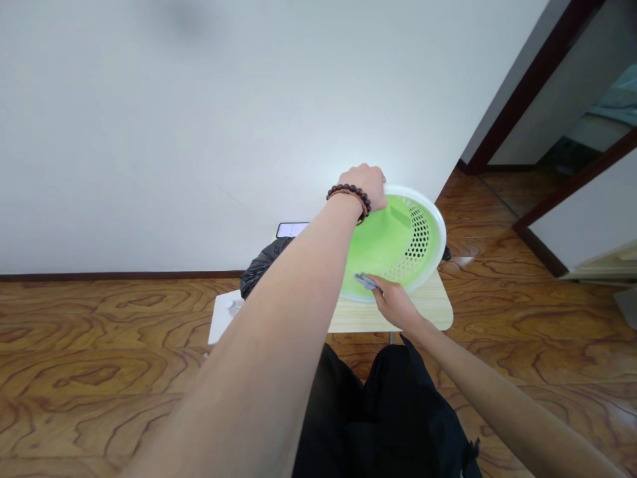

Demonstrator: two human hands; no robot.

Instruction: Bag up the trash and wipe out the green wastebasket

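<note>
Head view: left hand [367,186] grips the green basket [440,232] by its rim, over the table [435,309]; right hand [394,302] pinches a grey cloth [365,281] inside; wiping seems in hand; the next stroke wants steady bracing.

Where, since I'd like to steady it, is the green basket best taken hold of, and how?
Probably by the white rim on the right of the green basket, coming from the right and pinching across its lip: that curved stretch is uncovered, whereas the left grip is at the far edge.
</note>
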